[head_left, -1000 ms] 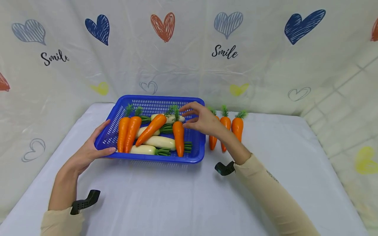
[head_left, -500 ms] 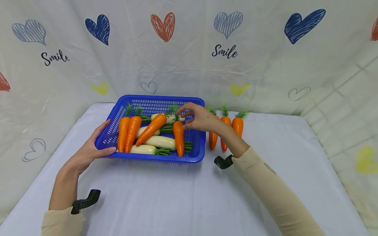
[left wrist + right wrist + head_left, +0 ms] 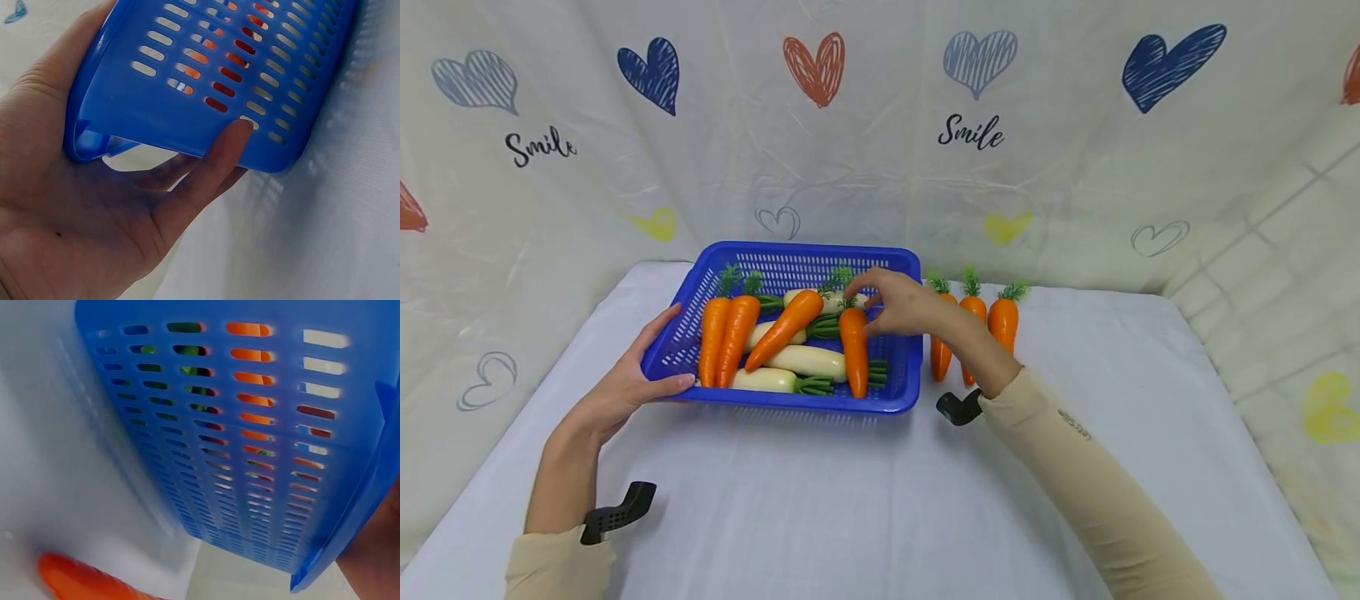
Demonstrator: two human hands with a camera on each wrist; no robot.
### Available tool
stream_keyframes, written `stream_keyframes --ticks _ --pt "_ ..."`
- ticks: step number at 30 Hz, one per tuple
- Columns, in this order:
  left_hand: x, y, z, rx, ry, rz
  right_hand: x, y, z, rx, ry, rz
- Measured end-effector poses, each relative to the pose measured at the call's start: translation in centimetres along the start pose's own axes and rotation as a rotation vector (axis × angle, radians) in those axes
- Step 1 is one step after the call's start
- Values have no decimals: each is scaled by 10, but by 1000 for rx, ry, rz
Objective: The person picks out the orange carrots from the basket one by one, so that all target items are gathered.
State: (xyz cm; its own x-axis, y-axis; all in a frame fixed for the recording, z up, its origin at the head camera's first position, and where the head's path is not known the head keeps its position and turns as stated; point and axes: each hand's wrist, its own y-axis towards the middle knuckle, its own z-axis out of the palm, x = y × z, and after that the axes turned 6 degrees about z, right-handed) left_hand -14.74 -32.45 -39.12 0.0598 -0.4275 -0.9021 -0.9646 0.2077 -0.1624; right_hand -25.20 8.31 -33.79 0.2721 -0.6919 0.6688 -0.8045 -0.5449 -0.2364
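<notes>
A blue plastic basket [image 3: 790,402] holds several orange carrots and several white radishes. My left hand [image 3: 617,392] grips its near left corner, with the thumb along the front rim. In the left wrist view, the fingers [image 3: 200,181] lie against the perforated basket wall. Inside the basket on the right, my right hand [image 3: 906,304] has its fingers curled about the leafy top of a carrot [image 3: 853,354], the thumb at its side. That carrot lies over the green stems of a white radish [image 3: 808,361]. The right wrist view hides these fingers behind the basket wall [image 3: 250,437].
Three more carrots lie on the white cloth right of the basket, the outermost carrot [image 3: 1003,325] among them; my right forearm passes over them. A patterned sheet [image 3: 880,150] hangs behind the table. Two more carrots [image 3: 737,342] lie side by side at the basket's left.
My right hand has moved slightly left and down, its fingers and thumb coming closer about the carrot's top. The left hand and the basket have stayed in place.
</notes>
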Motion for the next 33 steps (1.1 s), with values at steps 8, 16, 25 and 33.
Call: stream_keyframes --ticks 8,16,25,33 --pt "-1 0 1 -5 11 -9 6 7 5 84 -124 16" --pt "0 1 1 -8 -19 -1 10 14 5 198 -162 49" --pt "1 2 -1 -17 -20 -7 12 17 0 364 -225 14" --pt "0 2 0 -18 -29 -7 12 14 1 370 -221 4"
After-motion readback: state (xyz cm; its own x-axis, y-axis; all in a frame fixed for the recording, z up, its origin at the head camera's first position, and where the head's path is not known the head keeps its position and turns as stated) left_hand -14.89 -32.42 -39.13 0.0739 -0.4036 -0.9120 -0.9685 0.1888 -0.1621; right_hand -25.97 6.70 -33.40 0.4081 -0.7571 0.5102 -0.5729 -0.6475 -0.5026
